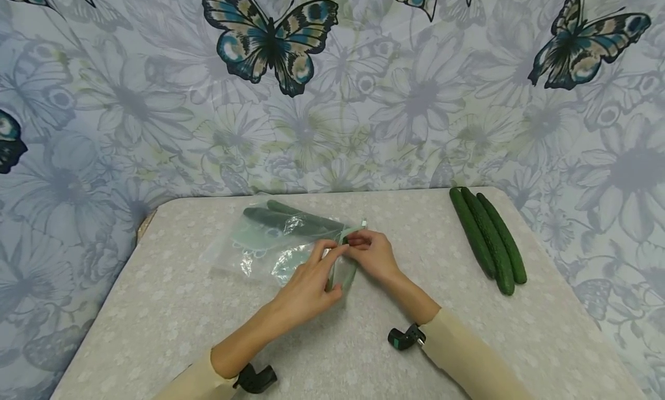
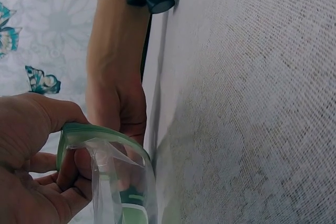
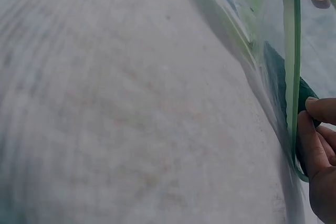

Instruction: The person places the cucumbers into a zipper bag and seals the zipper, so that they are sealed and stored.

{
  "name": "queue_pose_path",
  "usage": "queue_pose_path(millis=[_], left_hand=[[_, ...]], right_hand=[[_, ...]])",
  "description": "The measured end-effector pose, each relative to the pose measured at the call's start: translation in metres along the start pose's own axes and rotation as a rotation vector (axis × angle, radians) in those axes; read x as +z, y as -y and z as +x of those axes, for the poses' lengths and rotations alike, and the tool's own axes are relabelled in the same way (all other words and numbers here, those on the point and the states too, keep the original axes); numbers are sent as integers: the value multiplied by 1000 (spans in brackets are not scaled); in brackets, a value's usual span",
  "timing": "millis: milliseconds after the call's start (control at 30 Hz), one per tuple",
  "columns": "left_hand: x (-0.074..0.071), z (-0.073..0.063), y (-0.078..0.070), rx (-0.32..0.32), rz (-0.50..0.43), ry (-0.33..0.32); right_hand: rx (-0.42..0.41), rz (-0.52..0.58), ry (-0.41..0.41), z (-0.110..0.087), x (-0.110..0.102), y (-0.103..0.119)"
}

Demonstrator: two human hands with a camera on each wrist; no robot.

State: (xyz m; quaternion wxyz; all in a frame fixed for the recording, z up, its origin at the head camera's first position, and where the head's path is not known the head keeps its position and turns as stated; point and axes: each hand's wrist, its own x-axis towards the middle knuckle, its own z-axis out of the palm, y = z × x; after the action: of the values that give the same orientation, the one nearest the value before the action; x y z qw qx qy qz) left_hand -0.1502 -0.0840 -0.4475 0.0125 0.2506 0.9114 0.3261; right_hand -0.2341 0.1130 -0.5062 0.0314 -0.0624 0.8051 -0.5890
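Note:
A clear zip bag [image 1: 223,258] with a green-edged mouth lies toward the back of the table. Two cucumbers [image 1: 291,221] show through its plastic, side by side along its far side. At the mouth, my left hand [image 1: 305,287] holds the green rim [image 2: 107,132], thumb against it in the left wrist view. My right hand [image 1: 376,260] reaches to the opening from the right. Between its thumb and fingers it pinches the end of a dark green cucumber [image 3: 306,92], whose length is partly inside the bag. Film and fingers hide some of the contact.
Three more cucumbers [image 1: 489,241] lie together at the table's right side. A pale patterned cloth covers the table [image 1: 156,313]. Behind its back edge hangs a butterfly-print curtain or wall covering [image 1: 332,129]. Each wrist wears a small black camera [image 1: 256,380].

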Motion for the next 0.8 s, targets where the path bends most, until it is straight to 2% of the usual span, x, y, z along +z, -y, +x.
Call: queue_pose_path(millis=[200,333,600,800], left_hand=[[-1,-1,3,10,20,-17],[-4,-1,3,7,13,-16],[-5,-1,1,-18,-10,4],[-4,-2,1,-22,-12,10]], right_hand=[[2,-25,-17,1,4,1],[-1,-28,18,0,1,3],[0,-19,130,-11,-23,20],[30,-52,146,-25,-50,28]])
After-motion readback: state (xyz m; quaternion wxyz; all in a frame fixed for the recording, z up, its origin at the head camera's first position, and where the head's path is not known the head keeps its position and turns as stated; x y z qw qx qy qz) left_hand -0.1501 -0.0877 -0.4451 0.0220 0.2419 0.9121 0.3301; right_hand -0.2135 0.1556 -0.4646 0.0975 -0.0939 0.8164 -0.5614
